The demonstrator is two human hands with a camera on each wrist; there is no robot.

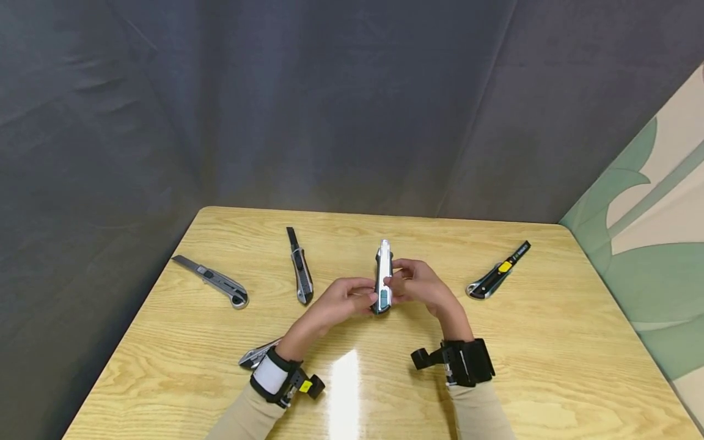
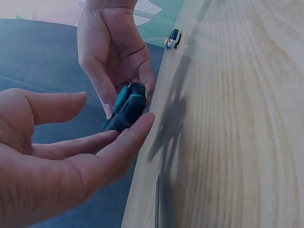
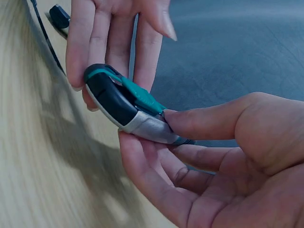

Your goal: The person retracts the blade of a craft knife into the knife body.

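Observation:
A box cutter (image 1: 384, 269) with a silver and black body and a teal slider is held above the middle of the table, its narrow end pointing away from me. My right hand (image 1: 426, 287) pinches it from the right side, thumb on top and fingers beneath, as the right wrist view shows. From the other side, my left hand (image 1: 337, 302) touches the cutter's underside with nearly straight fingers (image 2: 126, 147). Its thumb (image 2: 59, 107) stands apart from the cutter in the left wrist view. The covered parts of the cutter lie behind the right fingers.
More box cutters lie on the wooden table (image 1: 550, 318): a grey one (image 1: 217, 282) far left, a black-and-grey one (image 1: 300, 272) left of centre, a black one with a yellow slider (image 1: 492, 278) at right. Another cutter (image 1: 254, 356) is partly hidden by my left wrist. A dark curtain (image 1: 352, 110) hangs behind.

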